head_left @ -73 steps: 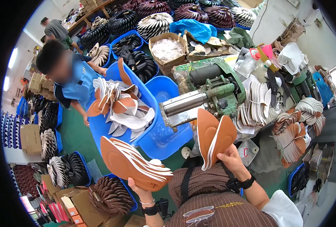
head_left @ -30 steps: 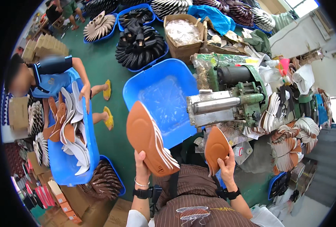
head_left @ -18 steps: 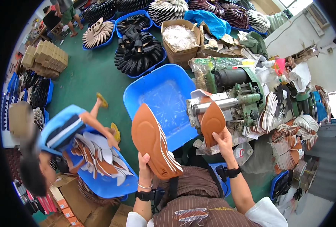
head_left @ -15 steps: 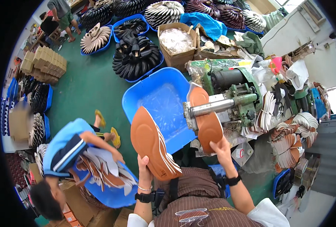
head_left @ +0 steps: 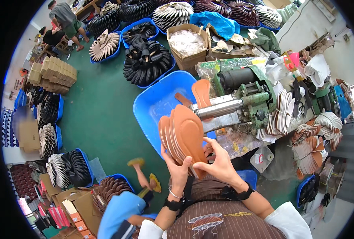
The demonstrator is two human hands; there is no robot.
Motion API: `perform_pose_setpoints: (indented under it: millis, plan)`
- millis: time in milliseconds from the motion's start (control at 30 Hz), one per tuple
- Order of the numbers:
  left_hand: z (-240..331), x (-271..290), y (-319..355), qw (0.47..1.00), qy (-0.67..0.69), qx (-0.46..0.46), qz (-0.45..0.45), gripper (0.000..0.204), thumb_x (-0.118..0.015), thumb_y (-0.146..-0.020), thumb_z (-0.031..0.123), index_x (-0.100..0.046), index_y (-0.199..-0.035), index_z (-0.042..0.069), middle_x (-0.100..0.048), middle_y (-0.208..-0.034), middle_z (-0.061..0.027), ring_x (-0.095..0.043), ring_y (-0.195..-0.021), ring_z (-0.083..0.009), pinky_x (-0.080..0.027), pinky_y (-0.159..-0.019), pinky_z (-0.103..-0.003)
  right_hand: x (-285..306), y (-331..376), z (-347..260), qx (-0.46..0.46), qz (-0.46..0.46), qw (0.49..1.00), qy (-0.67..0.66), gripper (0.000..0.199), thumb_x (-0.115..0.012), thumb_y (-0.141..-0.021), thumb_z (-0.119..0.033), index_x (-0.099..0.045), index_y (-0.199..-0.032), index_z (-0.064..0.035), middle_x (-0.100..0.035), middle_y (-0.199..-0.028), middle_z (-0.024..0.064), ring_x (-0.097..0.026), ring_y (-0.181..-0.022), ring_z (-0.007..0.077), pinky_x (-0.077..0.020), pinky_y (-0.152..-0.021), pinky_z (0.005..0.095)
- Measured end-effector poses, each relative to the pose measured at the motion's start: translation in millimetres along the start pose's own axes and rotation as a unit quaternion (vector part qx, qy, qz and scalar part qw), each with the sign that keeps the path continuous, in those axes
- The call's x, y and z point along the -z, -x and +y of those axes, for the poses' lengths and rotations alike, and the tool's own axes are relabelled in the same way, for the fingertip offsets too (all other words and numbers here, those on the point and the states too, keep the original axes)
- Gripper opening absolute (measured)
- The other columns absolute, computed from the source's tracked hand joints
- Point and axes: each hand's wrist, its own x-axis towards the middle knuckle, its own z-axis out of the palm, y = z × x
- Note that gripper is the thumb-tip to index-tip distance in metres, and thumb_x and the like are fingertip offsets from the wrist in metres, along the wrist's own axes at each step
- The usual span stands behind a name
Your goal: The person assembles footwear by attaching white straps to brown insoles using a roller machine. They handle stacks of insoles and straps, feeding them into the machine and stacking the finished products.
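— What is the stack of flat, tan-orange, sole-shaped insoles (head_left: 182, 137) like?

— It is a fanned bundle of thin pieces, each with a rounded toe and a narrower heel, standing nearly upright with the toes up and tilted slightly left. The frontmost one shows its smooth face; the edges of the others spread behind it to the left.

— Where does it sit?

— Between both hands, gripped at its lower end: the left hand (head_left: 177, 172) under the back of the fan, the right hand (head_left: 219, 164) on the front piece. It is held above the near edge of a blue plastic tub.
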Motion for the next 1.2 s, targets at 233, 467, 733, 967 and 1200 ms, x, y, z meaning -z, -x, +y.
perform_pose_setpoints:
  millis: [233,467,733,967,1200]
  plan:
    - [5.0,-9.7,8.0,0.999,-0.042,-0.015,-0.008,0.111,-0.083,-0.074,0.024,-0.003,-0.148,0.006,-0.033,-0.142,-0.0177,-0.041,-0.13,-0.0273,-0.039,-0.105,-0.04,9.5,5.3,5.9,0.012,0.046,0.998,0.045,0.056,-0.083,-0.068,-0.014,-0.053,-0.113,-0.0002,-0.063,-0.102,0.011,-0.062,-0.094,0.0182,-0.053,-0.079,0.0334]
    - [2.3,-13.1,7.3,0.999,0.026,0.007,-0.026,0.107,-0.082,-0.073,0.012,-0.006,-0.147,0.006,-0.033,-0.142,-0.0157,-0.041,-0.129,-0.0267,-0.037,-0.107,-0.041,23.8,7.8,25.7,-0.01,0.056,0.982,-0.18,0.049,-0.073,-0.077,0.005,-0.042,-0.113,-0.0029,-0.064,-0.11,0.0178,-0.063,-0.103,0.0187,-0.05,-0.09,0.0314]
    - [-3.2,28.9,-3.1,0.993,0.097,0.041,0.057,0.061,-0.062,-0.09,0.025,-0.035,-0.139,0.0,-0.049,-0.13,-0.0121,-0.053,-0.115,-0.0219,-0.044,-0.098,-0.037,36.7,45.4,124.5,0.066,0.094,0.978,-0.176,0.053,-0.064,-0.086,0.005,-0.045,-0.135,-0.0022,-0.063,-0.118,0.0109,-0.059,-0.108,0.0154,-0.0468,-0.092,0.031]
    - [-0.3,41.0,-1.6,0.978,0.139,0.155,-0.029,0.072,-0.042,-0.092,0.057,-0.042,-0.135,-0.001,-0.059,-0.118,-0.0203,-0.063,-0.099,-0.0337,-0.054,-0.084,-0.042,45.0,-27.0,137.6,0.058,0.11,0.966,-0.226,0.047,-0.064,-0.087,0.001,-0.049,-0.131,0.0052,-0.061,-0.122,0.009,-0.053,-0.114,0.0141,-0.0421,-0.098,0.0305]
    - [-18.5,45.5,2.7,0.981,0.132,0.131,-0.049,0.069,-0.059,-0.087,0.045,-0.039,-0.135,0.0,-0.054,-0.124,-0.0123,-0.057,-0.108,-0.0233,-0.048,-0.091,-0.036,29.1,19.2,136.4,-0.113,0.049,0.945,-0.304,0.028,-0.06,-0.092,-0.006,-0.054,-0.118,0.0033,-0.066,-0.096,0.0098,-0.067,-0.084,0.0172,-0.0569,-0.076,0.032]
